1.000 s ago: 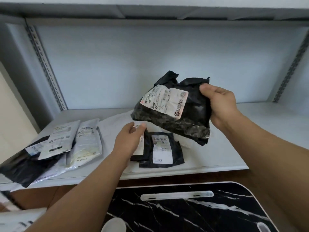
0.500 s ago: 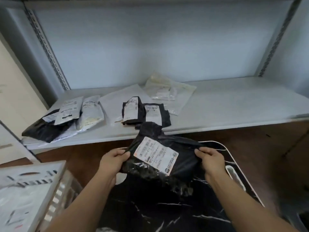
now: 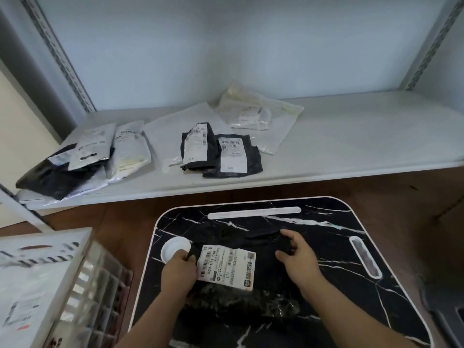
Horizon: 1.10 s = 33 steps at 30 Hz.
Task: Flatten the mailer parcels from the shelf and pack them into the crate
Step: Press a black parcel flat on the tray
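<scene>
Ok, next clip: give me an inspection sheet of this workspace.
Surface: black marbled board, mailer lying on it.
Job's things: black mailer, white label up; more parcels on the shelf; crate at left, white parcel on top.
Clutter: white cup recess in board.
Grippers: left hand grips the mailer's left edge; right hand pinches its right side.
Cables: nothing seen.
Surroundings: wooden floor, shelf uprights.

A single head-worn wide-angle view looks forward and steeply down from close above the tabletop (image 3: 326,247), both forearms entering from the bottom edge. Beyond it the shelf (image 3: 351,146) and its back wall fill the upper half, bowed by the lens.
</scene>
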Tool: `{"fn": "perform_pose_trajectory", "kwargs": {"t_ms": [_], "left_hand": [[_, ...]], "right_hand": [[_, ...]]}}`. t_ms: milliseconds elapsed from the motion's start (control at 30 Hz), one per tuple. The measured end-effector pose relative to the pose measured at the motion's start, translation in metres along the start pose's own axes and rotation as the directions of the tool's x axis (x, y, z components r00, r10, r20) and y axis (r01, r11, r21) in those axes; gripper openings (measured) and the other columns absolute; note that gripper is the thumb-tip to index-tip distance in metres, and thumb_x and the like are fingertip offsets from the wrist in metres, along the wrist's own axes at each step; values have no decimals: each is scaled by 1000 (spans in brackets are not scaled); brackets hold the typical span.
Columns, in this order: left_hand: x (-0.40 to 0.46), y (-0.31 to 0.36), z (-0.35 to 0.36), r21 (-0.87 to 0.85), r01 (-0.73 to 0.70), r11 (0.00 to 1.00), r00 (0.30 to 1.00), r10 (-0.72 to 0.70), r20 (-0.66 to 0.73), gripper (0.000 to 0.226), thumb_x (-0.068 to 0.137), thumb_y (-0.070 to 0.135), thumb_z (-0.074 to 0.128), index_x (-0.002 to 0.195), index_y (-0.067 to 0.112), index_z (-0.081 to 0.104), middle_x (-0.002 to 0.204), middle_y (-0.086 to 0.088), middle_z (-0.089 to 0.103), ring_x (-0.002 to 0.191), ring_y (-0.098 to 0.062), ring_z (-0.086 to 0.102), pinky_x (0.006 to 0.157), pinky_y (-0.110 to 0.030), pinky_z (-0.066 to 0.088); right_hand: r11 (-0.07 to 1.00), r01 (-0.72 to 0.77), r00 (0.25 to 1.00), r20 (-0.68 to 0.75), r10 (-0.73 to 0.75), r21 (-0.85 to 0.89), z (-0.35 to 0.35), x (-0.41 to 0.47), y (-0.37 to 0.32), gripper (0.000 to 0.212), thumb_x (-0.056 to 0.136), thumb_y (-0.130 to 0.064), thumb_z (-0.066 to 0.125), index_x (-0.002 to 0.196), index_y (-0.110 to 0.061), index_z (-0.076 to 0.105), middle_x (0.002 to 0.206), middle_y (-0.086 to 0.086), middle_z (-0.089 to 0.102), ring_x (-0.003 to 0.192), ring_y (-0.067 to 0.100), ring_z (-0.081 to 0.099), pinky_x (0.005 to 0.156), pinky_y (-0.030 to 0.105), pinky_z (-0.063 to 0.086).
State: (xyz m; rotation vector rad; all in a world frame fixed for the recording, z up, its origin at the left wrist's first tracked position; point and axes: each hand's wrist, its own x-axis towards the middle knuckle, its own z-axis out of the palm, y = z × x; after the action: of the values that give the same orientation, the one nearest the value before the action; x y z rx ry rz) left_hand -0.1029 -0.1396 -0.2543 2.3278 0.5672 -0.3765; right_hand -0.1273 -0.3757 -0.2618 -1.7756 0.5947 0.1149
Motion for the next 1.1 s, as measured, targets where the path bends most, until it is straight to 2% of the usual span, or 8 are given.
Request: {"fn": "perform_pose_trajectory", "kwargs": {"t_ms": [167, 333, 500, 667, 767, 867, 967, 1100], "left_hand": [[7, 0, 10, -156, 75, 985, 997, -73, 19, 23, 92, 22, 53, 111, 10, 54, 94, -9, 61, 86, -24, 50, 75, -30, 37], [25, 9, 4, -475, 150, 867, 988, -113, 105, 52, 78, 49, 71, 110, 10, 59, 102, -4, 67, 97, -24, 62, 90, -40, 49], [41, 16, -2, -676, 161, 719, 986, -155, 69, 12, 92, 23, 64, 90, 11, 66, 92, -8, 68, 89, -28, 64, 87, -44, 53], [39, 11, 3, -738, 168, 654, 966, -257, -7, 24, 97, 28, 54, 78, 15, 60, 84, -11, 63, 78, -28, 60, 84, -47, 51], [30, 16, 6, -508, 101, 856, 969, -201, -145, 26, 100, 30, 45, 109, 9, 58, 91, -3, 58, 83, -24, 54, 83, -40, 44], [22, 6, 12, 1, -175, 985, 945, 168, -281, 58, 99, 47, 32, 146, 14, 34, 146, -10, 40, 134, -29, 37, 110, -43, 28], [15, -13, 29, 354, -547, 759, 776, 618, -125, 60, 98, 52, 16, 150, 25, 29, 158, -5, 22, 148, -26, 13, 119, -43, 9], [11, -34, 48, 567, -673, 475, 642, 756, 128, 57, 101, 48, 11, 149, 24, 30, 158, -9, 24, 148, -29, 13, 113, -52, 16]], "right_hand": [[998, -44, 986, -159, 50, 41, 10, 8, -5, 40, 87, -24, 70, 114, -23, 39, 100, -1, 55, 95, 22, 55, 90, 40, 48], [998, -41, 995, -84, 44, 40, 25, 17, -12, 25, 94, -32, 59, 90, -8, 65, 91, 12, 68, 88, 28, 63, 87, 48, 51], [995, 45, 998, -40, -42, 84, 24, 14, -17, 22, 94, -27, 60, 80, -12, 68, 79, 4, 71, 77, 17, 65, 64, 27, 49], [999, -17, 991, -132, 22, 38, 30, 19, -7, 51, 98, -39, 50, 85, 10, 60, 81, 24, 64, 81, 36, 60, 73, 39, 48], [979, -9, 955, -292, -52, -203, 32, 20, -11, 43, 101, -35, 39, 101, 2, 59, 103, 20, 60, 102, 36, 55, 88, 42, 41], [780, 167, 854, -307, -420, -603, 36, 6, -15, 49, 99, -44, 35, 134, -11, 48, 136, 15, 45, 130, 31, 37, 105, 47, 31], [332, 492, 743, 190, -642, -804, 48, -4, 4, 62, 98, -60, 21, 146, -23, 36, 156, 9, 27, 146, 29, 16, 114, 50, 18], [126, 595, 713, 449, -538, -794, 59, -8, 38, 75, 93, -71, 23, 148, -21, 32, 158, 11, 22, 148, 31, 11, 110, 53, 16]]}}
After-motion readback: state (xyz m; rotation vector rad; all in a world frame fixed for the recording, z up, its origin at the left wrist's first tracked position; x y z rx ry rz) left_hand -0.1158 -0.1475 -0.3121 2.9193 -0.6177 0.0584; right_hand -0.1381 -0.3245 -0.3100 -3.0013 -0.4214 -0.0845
